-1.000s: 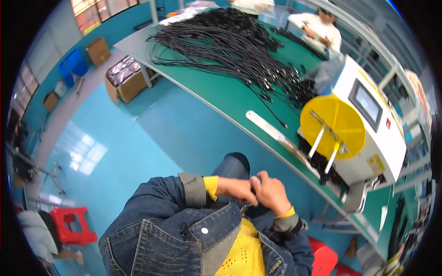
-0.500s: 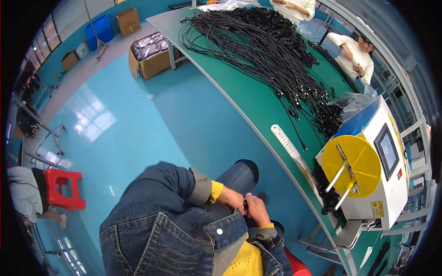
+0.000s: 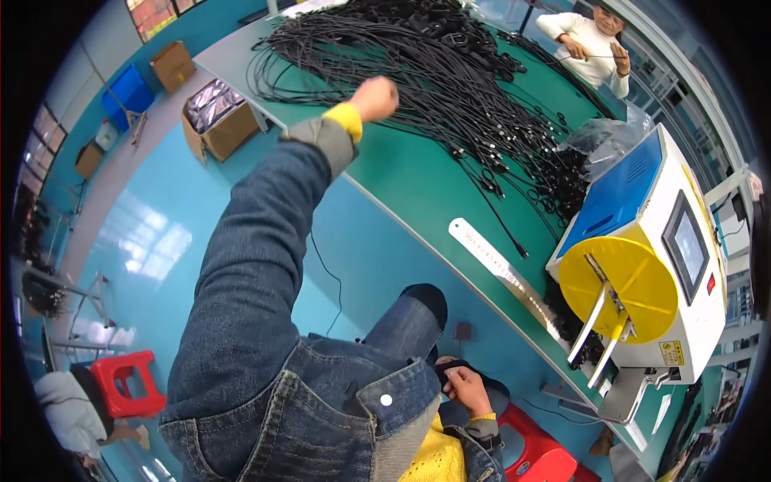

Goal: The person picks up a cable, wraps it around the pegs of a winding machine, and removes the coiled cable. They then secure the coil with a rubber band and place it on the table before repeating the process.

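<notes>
My left hand (image 3: pixel 375 98) is raised over the near edge of a large heap of black cables (image 3: pixel 450 88) on the green table. Its fingers are curled closed, and what they hold, if anything, is hidden. Down by my lap, my right hand (image 3: pixel 468 390) is closed at a small dark piece I cannot make out. A thin black cord (image 3: pixel 340 281) shows against the floor beside my left sleeve, its ends hidden.
On the green table (image 3: pixel 426 217) lie a steel ruler (image 3: pixel 498 261) and a clear plastic bag (image 3: pixel 614 136). A white and blue machine with a yellow disc (image 3: pixel 618 281) stands at the right. A cardboard box (image 3: pixel 229 132), red stools (image 3: pixel 128 386) and another person (image 3: pixel 590 48) are around.
My left hand has left my right hand at the lap and swung up and forward over the table. The right hand stays low. The thin cord has come into sight.
</notes>
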The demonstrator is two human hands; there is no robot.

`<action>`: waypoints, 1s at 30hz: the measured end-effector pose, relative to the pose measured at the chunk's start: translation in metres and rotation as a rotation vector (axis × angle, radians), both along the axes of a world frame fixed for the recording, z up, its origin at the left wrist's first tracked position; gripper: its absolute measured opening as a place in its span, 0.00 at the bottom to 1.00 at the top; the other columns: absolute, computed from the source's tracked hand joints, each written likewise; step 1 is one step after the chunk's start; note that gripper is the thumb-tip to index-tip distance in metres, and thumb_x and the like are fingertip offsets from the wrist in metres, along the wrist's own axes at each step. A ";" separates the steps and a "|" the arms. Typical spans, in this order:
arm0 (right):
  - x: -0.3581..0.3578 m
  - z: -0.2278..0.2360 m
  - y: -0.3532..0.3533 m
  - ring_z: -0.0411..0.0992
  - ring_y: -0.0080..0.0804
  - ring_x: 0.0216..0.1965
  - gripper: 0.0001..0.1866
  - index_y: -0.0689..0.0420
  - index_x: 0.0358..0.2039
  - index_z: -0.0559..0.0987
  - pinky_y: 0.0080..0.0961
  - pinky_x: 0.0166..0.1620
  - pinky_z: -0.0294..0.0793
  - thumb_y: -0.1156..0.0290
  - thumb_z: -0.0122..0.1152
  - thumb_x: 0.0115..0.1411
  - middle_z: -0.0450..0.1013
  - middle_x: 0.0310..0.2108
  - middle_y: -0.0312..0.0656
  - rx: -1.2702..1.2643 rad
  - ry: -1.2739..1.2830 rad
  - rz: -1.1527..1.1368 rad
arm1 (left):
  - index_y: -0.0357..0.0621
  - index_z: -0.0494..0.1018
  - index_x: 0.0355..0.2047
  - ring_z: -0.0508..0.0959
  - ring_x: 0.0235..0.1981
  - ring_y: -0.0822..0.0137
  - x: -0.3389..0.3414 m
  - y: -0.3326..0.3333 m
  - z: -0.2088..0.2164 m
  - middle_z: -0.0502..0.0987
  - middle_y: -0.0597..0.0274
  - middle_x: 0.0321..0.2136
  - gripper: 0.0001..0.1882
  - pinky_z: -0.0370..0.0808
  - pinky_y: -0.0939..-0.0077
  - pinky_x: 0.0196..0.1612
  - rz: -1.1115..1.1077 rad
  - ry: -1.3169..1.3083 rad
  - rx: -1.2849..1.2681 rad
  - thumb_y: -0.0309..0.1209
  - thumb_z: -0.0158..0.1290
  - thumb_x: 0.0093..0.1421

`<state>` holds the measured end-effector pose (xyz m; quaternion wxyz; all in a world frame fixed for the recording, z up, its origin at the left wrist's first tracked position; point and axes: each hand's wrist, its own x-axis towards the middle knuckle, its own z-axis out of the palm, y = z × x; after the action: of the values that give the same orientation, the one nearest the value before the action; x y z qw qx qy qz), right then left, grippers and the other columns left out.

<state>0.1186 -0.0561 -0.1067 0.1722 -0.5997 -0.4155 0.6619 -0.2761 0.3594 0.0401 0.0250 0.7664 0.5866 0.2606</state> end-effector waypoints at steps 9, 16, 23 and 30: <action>-0.006 -0.013 0.006 0.64 0.18 0.16 0.11 0.62 0.30 0.73 0.16 0.21 0.64 0.67 0.50 0.58 0.70 0.18 0.36 0.042 0.044 0.034 | 0.44 0.69 0.37 0.72 0.37 0.51 0.042 -0.070 -0.030 0.73 0.54 0.33 0.12 0.69 0.60 0.39 -0.059 0.326 -0.138 0.36 0.48 0.54; 0.003 0.009 -0.020 0.65 0.18 0.16 0.10 0.62 0.31 0.73 0.16 0.21 0.64 0.67 0.50 0.57 0.70 0.18 0.36 0.125 0.018 0.017 | 0.41 0.67 0.30 0.73 0.27 0.53 0.014 -0.136 -0.002 0.72 0.54 0.22 0.07 0.68 0.65 0.29 -0.052 -0.157 0.126 0.31 0.48 0.55; -0.001 0.083 -0.010 0.64 0.21 0.22 0.19 0.63 0.46 0.69 0.20 0.28 0.67 0.73 0.55 0.53 0.69 0.25 0.39 0.909 -0.191 -0.243 | 0.44 0.75 0.31 0.69 0.19 0.61 0.073 -0.287 0.067 0.69 0.59 0.17 0.06 0.64 0.70 0.24 -0.285 -0.262 0.432 0.25 0.52 0.52; -0.035 0.143 0.033 0.65 0.42 0.48 0.40 0.57 0.57 0.57 0.31 0.47 0.67 0.68 0.65 0.44 0.61 0.52 0.50 1.514 -0.628 -0.182 | 0.37 0.73 0.32 0.67 0.20 0.73 0.115 -0.364 0.038 0.70 0.61 0.20 0.06 0.63 0.81 0.23 -0.299 -0.327 0.342 0.19 0.49 0.54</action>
<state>0.0833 -0.0235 0.0360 0.4586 -0.5098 -0.7278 -0.0126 -0.1611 -0.0041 0.0783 0.0278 0.7852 0.4027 0.4696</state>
